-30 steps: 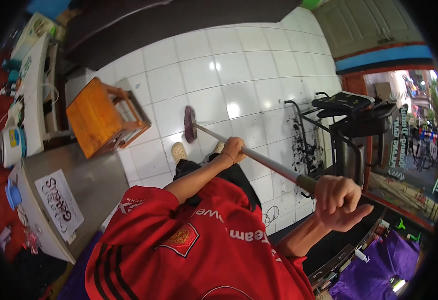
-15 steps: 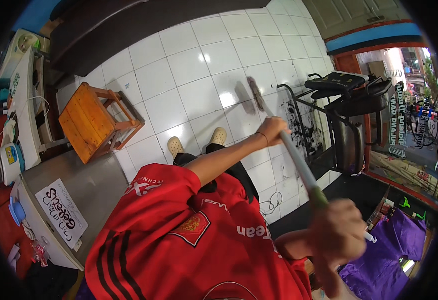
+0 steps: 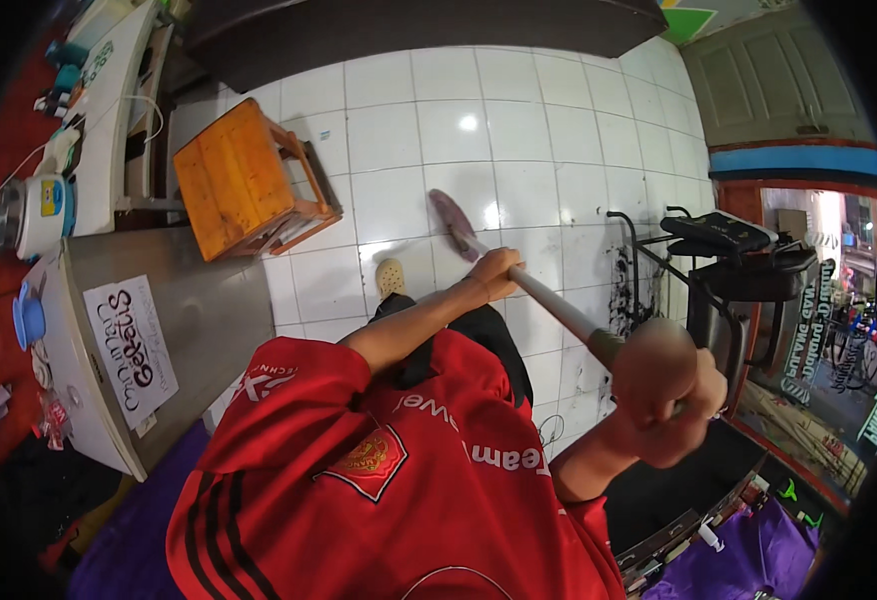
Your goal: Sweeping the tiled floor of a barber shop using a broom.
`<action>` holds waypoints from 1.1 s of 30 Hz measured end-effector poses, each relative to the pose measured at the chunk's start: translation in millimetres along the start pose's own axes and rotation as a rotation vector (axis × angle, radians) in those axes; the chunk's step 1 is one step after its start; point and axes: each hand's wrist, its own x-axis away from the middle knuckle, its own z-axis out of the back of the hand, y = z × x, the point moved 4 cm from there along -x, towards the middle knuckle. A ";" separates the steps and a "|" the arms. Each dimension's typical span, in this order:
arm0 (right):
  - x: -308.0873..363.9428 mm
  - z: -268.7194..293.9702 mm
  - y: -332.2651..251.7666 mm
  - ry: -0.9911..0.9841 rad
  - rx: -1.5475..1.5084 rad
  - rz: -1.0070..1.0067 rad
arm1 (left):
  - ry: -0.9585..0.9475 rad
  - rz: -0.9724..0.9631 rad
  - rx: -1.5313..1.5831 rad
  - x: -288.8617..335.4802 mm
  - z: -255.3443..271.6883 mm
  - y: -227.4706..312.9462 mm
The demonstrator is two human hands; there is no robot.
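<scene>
Both my hands grip a long grey pole, the handle of a broom [image 3: 563,307]. My left hand [image 3: 497,273] is wrapped round the handle's lower part, arm stretched forward. Close to the camera, my right hand [image 3: 671,390] closes round the upper end; its fingers are partly blurred. The broom's flat brownish-mauve head [image 3: 446,215] rests on the white tiles, ahead of my beige clog [image 3: 391,278]. Dark loose clippings, like cut hair, lie scattered on the tiles [image 3: 623,290] to the right of the handle.
An orange wooden stool [image 3: 231,180] stands at the left, near a white counter [image 3: 109,130]. A dark long bench [image 3: 409,38] runs along the far side. At the right is a black padded chair [image 3: 759,280] with a metal frame, beside a glass door. Purple cloth [image 3: 744,560] lies lower right.
The broom head has swung left across the tiles, away from the dark clippings. My left hand has moved left with the handle, and my right hand has shifted slightly up. The view has turned.
</scene>
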 end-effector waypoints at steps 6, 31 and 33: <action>9.6 -25.8 2.0 -0.084 0.022 -0.077 | -0.053 0.222 0.070 14.5 13.3 -0.7; 47.4 -70.1 64.4 -0.325 0.410 0.009 | 0.729 1.002 0.684 201.3 131.0 -71.1; 57.7 -99.4 119.8 -0.399 0.460 -0.283 | 0.848 1.026 0.899 209.4 137.9 -74.9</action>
